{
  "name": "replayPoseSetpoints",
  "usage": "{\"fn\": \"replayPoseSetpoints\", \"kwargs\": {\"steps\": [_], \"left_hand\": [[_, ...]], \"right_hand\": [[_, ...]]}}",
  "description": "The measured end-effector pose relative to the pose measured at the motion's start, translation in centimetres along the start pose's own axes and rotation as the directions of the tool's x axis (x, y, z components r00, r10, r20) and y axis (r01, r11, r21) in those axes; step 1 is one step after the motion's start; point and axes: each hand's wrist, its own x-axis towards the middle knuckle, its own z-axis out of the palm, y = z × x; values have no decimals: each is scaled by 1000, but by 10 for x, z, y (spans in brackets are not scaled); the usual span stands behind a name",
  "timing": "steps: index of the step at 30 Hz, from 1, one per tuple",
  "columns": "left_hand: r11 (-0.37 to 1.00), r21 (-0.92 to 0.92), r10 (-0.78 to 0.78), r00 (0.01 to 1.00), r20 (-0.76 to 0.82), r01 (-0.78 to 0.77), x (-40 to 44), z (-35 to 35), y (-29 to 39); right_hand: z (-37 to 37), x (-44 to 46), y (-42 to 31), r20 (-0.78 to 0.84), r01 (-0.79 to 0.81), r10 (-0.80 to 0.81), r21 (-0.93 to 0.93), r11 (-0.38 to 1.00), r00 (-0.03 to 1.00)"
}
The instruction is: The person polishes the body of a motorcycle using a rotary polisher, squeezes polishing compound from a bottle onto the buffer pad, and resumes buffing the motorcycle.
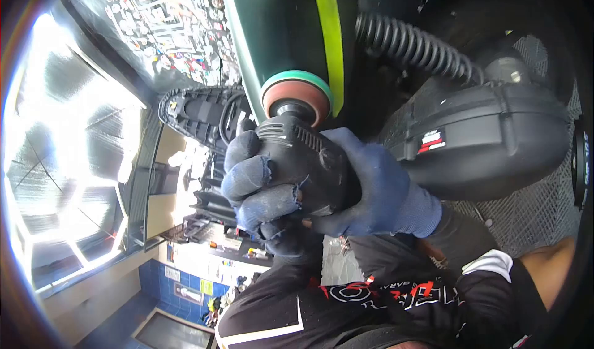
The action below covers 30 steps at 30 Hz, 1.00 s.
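Both of my hands, in worn blue-grey work gloves, are closed round a black polisher [309, 163]. My left hand [263, 191] wraps its fingers over the polisher's near left side; a glove fingertip looks frayed. My right hand [377, 185] grips it from the right, its knit cuff meeting a dark sleeve. The polisher's round reddish pad [297, 95], with a green edge, is against or very near a glossy dark green panel [278, 27]. Beside the pad, a strip of yellow-green tape [331, 39] runs along the panel. The polisher's rear end is hidden by my hands.
On the right are a black coil spring [421, 46] and a large black casing [482, 138] with a red-and-white label, above patterned floor tiles [544, 182]. A black seat-like part [198, 117] lies left of the panel. Bright ceiling lights [74, 219] and cluttered shelves [235, 247] appear at left.
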Motion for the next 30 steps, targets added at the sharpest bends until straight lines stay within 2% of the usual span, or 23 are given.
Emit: {"fn": "replayPoseSetpoints", "kwargs": {"steps": [2,3,4,5,6,7,8,9,10,11,13,14,15,17,23,30], "left_hand": [[996,40,-81,997,7,81,-7,-30,29],[991,57,-120,993,6,120,-9,-47,43],[947,92,-316,945,81,308,-6,-67,60],[865,145,-498,855,143,480,-2,-76,71],[951,75,-309,943,125,302,-17,-69,66],[945,84,-326,935,139,317,-18,-83,70],[930,17,-361,901,239,368,-21,-105,75],[904,-47,-386,860,334,424,-25,-124,84],[825,-21,-520,772,366,565,-23,-142,102],[818,-12,-531,763,368,575,-15,-143,114],[611,283,-790,545,281,740,-4,-130,131],[582,346,-812,548,202,736,-5,-123,136],[577,350,-816,542,201,738,-11,-122,133],[736,345,-633,773,47,582,-27,-118,124],[692,294,-684,729,-27,660,-12,-75,112],[727,277,-638,767,-68,629,-6,-54,99]], "right_hand": [[3,-8,6,67,-95,102,-103,990,992],[4,-10,10,70,-115,121,-85,990,990],[5,-13,14,88,-101,111,-107,989,990],[7,-17,20,108,-86,100,-128,988,989],[11,-20,27,96,-38,53,-150,988,994],[12,-23,33,96,-58,71,-136,989,993],[12,-27,37,131,-75,105,-212,974,986],[14,-31,40,165,-87,140,-291,953,976],[17,-35,46,166,-104,156,-287,952,974],[21,-39,53,175,-104,170,-337,936,970],[25,-42,58,181,-107,189,-388,915,965],[25,-42,57,192,-126,219,-405,906,957],[25,-41,55,205,-144,248,-420,896,947],[23,-38,48,209,-154,263,-427,891,942],[12,-26,37,204,-145,234,-376,915,951],[3,-15,26,169,-94,148,-293,952,974]]}}
